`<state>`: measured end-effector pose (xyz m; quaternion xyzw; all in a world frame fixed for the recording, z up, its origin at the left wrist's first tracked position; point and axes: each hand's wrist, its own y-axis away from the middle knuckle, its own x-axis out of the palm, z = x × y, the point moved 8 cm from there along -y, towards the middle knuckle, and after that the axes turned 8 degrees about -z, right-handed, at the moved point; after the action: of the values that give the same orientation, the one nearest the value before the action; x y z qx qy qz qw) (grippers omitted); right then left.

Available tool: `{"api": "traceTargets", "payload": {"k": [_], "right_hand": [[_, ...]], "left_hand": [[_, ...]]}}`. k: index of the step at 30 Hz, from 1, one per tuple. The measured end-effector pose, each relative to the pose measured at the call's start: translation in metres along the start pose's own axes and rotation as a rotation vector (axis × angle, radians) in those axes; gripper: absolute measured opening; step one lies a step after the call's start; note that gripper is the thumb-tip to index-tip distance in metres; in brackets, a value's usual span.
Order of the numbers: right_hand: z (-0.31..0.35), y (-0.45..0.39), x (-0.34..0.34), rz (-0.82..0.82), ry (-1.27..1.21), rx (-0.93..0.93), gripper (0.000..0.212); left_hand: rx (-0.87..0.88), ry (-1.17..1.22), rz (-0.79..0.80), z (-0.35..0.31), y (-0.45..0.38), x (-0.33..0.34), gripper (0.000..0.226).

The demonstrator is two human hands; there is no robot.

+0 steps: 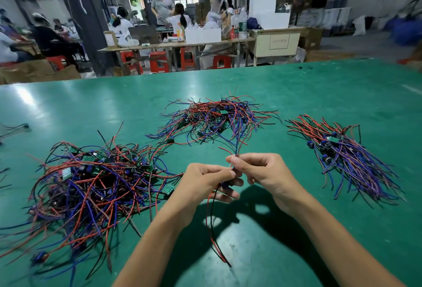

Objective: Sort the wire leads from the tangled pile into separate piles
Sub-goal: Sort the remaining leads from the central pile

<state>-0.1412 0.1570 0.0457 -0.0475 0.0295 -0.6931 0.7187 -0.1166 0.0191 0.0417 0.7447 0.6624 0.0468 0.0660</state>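
Note:
Both hands meet above the green table (274,95), holding one wire lead (211,225). My left hand (205,184) pinches its small dark part, and its red and black wires hang down toward me. My right hand (258,170) pinches the blue and red wires that rise from it toward the middle pile. A big tangled pile (91,179) of red, blue and black leads with small green boards lies at the left. A second tangled pile (217,117) lies straight ahead. At the right lies a neater pile (342,152), its wires running the same way.
A few stray dark wires (16,128) lie at the table's far left edge. Beyond the table's far edge are red stools (159,61), wooden benches with boxes and bottles, cardboard boxes on the floor, and several people sitting or standing.

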Motion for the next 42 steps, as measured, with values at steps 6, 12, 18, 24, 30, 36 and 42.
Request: {"api": "traceTargets", "payload": {"k": [6, 12, 18, 24, 30, 36, 42], "right_hand": [[-0.007, 0.002, 0.003, 0.015, -0.118, 0.116, 0.020], [-0.010, 0.005, 0.008, -0.098, -0.146, 0.139, 0.028], [-0.002, 0.009, 0.026, -0.085, -0.124, 0.039, 0.028], [-0.018, 0.008, 0.019, -0.301, -0.121, 0.085, 0.030], [-0.028, 0.002, 0.006, -0.434, -0.109, 0.139, 0.026], [-0.033, -0.005, -0.032, -0.614, -0.174, 0.254, 0.024], [-0.046, -0.007, -0.033, -0.538, -0.476, 0.451, 0.019]], "left_hand": [[0.027, 0.007, 0.004, -0.003, 0.001, -0.002, 0.012], [0.102, 0.053, -0.026, -0.007, 0.001, 0.001, 0.014], [0.093, 0.101, -0.087, -0.004, -0.003, -0.004, 0.016], [0.109, 0.059, -0.121, -0.003, -0.004, 0.004, 0.019], [0.095, 0.004, -0.078, 0.001, -0.002, 0.010, 0.015], [0.061, -0.085, 0.001, 0.011, 0.002, 0.029, 0.015], [0.034, -0.096, 0.034, 0.014, 0.003, 0.030, 0.013]]}}
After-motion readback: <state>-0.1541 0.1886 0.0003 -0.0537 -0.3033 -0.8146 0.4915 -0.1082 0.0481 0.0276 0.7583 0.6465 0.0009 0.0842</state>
